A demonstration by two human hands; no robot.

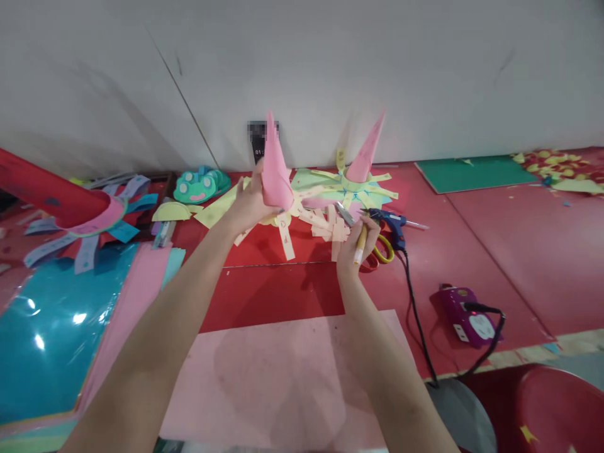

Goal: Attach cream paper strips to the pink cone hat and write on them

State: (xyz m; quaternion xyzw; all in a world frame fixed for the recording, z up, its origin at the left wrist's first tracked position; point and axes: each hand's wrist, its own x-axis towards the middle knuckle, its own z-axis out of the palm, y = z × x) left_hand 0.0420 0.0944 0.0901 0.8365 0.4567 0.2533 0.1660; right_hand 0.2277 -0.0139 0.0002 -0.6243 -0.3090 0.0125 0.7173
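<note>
My left hand (248, 202) is closed round the lower side of an upright pink paper cone (275, 173). Below the cone spread pale paper strips, one of them a lettered strip (285, 238). A marker-like pen (361, 244) with a yellowish barrel is gripped in my right hand (353, 242). Under and beside that hand lie scissors (385, 249) with yellow and red handles; whether my fingers touch them I cannot tell. A blue glue gun (394, 223) rests just right of it. Behind stands a second pink cone (367, 154) on a ring of yellow strips.
Pink paper (274, 377) lies in front of me on the red table (476, 251). On the left are a red paper tube (70, 201), a blue plastic-wrapped pack (61, 333) and a green frog craft (198, 187). A purple power adapter (469, 318) with black cables sits right.
</note>
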